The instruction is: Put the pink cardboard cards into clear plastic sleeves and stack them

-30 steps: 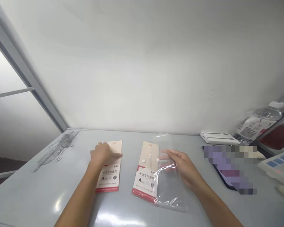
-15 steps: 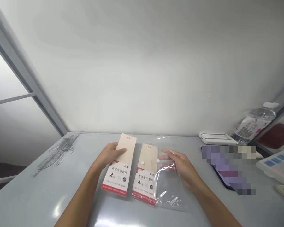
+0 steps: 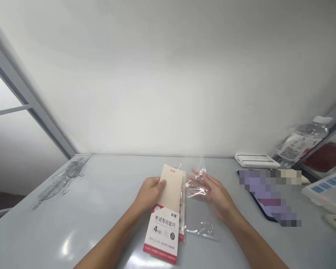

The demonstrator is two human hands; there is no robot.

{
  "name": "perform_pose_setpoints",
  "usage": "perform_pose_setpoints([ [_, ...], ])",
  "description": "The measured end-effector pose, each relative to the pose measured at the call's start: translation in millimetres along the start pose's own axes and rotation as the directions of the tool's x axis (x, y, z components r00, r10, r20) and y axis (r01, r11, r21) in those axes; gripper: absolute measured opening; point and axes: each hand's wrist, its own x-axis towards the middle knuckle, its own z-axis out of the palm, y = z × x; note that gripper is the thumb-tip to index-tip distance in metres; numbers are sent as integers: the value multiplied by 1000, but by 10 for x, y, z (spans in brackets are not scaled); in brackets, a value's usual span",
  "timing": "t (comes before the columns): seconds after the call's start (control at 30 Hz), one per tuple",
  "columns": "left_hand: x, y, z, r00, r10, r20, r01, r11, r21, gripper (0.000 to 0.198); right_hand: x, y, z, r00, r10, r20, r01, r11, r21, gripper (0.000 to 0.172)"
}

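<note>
My left hand (image 3: 149,195) grips a cream and white card package of an exam ruler set (image 3: 164,228), its thumb on the cream header. That package lies over a second, matching package (image 3: 182,220), hiding most of it. My right hand (image 3: 214,196) is beside them, its spread fingers at the top of a clear plastic bag (image 3: 200,220). The bag lies flat on the table, partly under the packages, and its upper part is creased near my fingertips.
On the pale grey table (image 3: 106,175) at the right are a white power bank (image 3: 254,160), a phone with a pixelated screen (image 3: 268,194), a water bottle (image 3: 302,140) and a white box with blue squares (image 3: 324,192). A grey sketch-like mark (image 3: 64,181) is at the left.
My left hand has lifted the first package and carried it right, over the second package. The bag has shifted slightly under my right hand.
</note>
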Motion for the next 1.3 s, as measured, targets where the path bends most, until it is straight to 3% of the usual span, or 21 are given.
perform_pose_setpoints([
  [0.3, -10, 19, -13, 995, 46, 85, -37, 994, -105, 42, -9, -50, -17, 987, -56, 154, 16, 967, 254, 31],
  [0.5, -53, 40, 15, 983, 12, 181, 4, 996, -89, 44, -20, -72, -40, 969, -35, 243, -33, 962, 269, 36],
  [0.63, -25, -4, 42, 991, 130, 20, -131, 989, 70, 41, -41, -60, 0, 960, 28, 280, -102, 961, 255, 38],
  [0.73, 9, -53, 35, 957, 255, -136, -202, 927, 315, 36, -40, -32, 16, 954, 74, 290, -145, 962, 232, 38],
  [0.83, 16, -66, 21, 928, 319, -194, -201, 865, 460, 34, -37, -13, 6, 948, 110, 298, -183, 956, 229, 35],
  [1.3, -34, 27, 2, 894, 363, -264, -194, 843, 501, 34, -92, 84, 116, 948, 140, 287, -178, 978, 109, 44],
])
